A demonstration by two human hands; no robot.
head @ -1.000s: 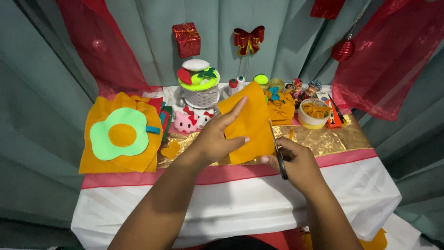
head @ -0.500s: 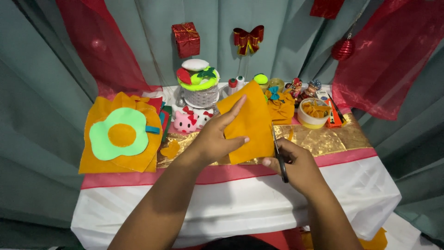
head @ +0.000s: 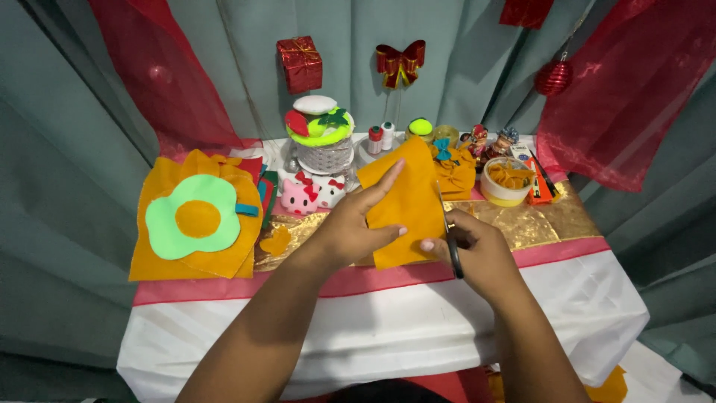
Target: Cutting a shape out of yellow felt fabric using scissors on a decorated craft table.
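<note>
Orange felt is held up above the table edge, pinched by the left hand, while the right hand grips scissors at its right edge, the cut barely begun.

Left hand holds orange felt; right hand grips scissors.

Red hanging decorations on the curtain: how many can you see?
3: a red gift box at left, a red bow in the middle, a red ball at right. More may hang out of view.
</note>
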